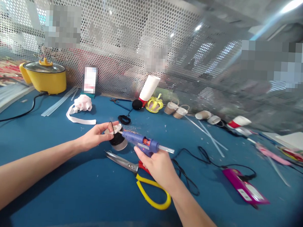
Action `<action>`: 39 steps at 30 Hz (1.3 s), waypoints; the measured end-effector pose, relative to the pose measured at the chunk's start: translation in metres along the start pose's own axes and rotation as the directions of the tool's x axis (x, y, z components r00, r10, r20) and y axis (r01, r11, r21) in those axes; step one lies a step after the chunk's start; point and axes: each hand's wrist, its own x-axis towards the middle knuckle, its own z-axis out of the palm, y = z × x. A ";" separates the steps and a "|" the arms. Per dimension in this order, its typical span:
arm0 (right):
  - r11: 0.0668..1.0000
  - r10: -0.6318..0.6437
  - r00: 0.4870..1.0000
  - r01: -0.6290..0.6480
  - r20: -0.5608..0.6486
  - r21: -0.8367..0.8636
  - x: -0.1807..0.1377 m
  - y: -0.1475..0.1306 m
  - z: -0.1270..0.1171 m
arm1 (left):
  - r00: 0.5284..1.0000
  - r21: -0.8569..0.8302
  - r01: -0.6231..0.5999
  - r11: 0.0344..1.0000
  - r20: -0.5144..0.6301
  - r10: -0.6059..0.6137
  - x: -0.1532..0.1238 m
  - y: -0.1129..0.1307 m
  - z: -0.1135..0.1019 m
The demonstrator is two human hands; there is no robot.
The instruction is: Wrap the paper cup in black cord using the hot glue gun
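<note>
Head view: two hands bring a glue gun to a small cup at the centre of the frame.

The left hand (96, 136) comes in from the lower left, its fingers closed around a small cup (118, 142) with a black band, held just above the blue table (62, 176). The right hand (159, 165), rising from the lower right, has its fingers wrapped around the grip of the blue glue gun (143, 143), whose nozzle touches the cup's top. Yellow-handled scissors (144, 182) lie on the table just below both hands. A purple power strip (244, 187) sits right of centre, a white ribbon (80, 110) left of centre, and a yellow pot (45, 76) stands in the upper left by the perforated screen (124, 41).
</note>
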 end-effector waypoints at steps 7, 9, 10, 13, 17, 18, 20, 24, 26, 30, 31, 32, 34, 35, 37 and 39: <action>0.994 0.087 0.995 -0.089 0.041 0.058 0.006 0.005 -0.005 | 1.000 -0.015 -0.003 1.000 0.020 0.003 0.000 0.000 0.000; 0.991 0.102 0.993 -0.106 0.064 0.077 0.008 0.007 -0.005 | 1.000 -0.023 -0.005 1.000 0.023 0.005 0.000 0.000 0.000; 0.989 0.109 0.991 -0.115 0.073 0.088 0.008 0.007 -0.005 | 1.000 -0.022 -0.004 1.000 0.022 0.005 0.000 0.000 0.000; 0.986 0.116 0.990 -0.125 0.085 0.107 0.009 0.007 -0.005 | 1.000 -0.008 -0.001 1.000 0.019 0.001 0.000 0.000 0.000; 0.991 0.100 0.993 -0.105 0.058 0.085 0.007 0.005 -0.005 | 1.000 -0.010 0.005 1.000 0.016 -0.004 0.000 0.000 0.000; 0.992 0.094 0.994 -0.098 0.050 0.076 0.006 0.003 -0.005 | 1.000 -0.009 0.006 1.000 0.015 -0.006 0.000 0.000 0.000; 0.995 0.083 0.996 -0.086 0.039 0.058 0.005 0.001 -0.005 | 1.000 -0.004 0.009 1.000 0.014 -0.009 0.000 0.000 -0.001; 0.998 0.056 0.998 -0.057 0.033 0.042 0.002 -0.003 -0.005 | 1.000 -0.008 0.010 1.000 0.016 -0.009 0.000 -0.001 -0.001; 0.999 0.041 0.998 -0.042 0.037 0.034 0.001 -0.004 -0.005 | 1.000 -0.017 0.006 1.000 0.015 -0.006 0.000 -0.001 0.000; 0.999 0.035 0.999 -0.035 0.040 0.014 0.000 -0.004 -0.004 | 1.000 -0.028 0.008 1.000 0.013 -0.007 0.000 -0.001 0.000; 0.999 0.032 0.999 -0.033 0.040 0.020 0.000 -0.004 -0.003 | 1.000 -0.025 0.006 1.000 0.013 -0.006 0.000 -0.001 0.000; 0.999 0.030 0.999 -0.031 0.039 0.029 -0.001 -0.003 -0.003 | 1.000 -0.020 0.004 1.000 0.012 -0.004 0.000 -0.002 0.000; 0.998 0.030 0.999 -0.032 0.043 0.049 -0.001 -0.004 -0.001 | 1.000 -0.011 0.001 1.000 0.007 -0.001 0.000 -0.002 -0.001; 0.998 0.029 0.999 -0.031 0.043 0.057 -0.001 -0.004 -0.001 | 1.000 -0.009 -0.001 1.000 0.006 0.001 0.000 -0.002 -0.001; 0.997 0.026 0.999 -0.028 0.044 0.065 -0.001 -0.004 0.000 | 1.000 -0.008 -0.007 1.000 0.008 0.007 0.000 -0.002 -0.001; 0.997 0.027 0.998 -0.031 0.055 0.070 -0.002 -0.005 0.000 | 1.000 -0.001 -0.009 1.000 0.014 0.009 0.000 -0.002 0.000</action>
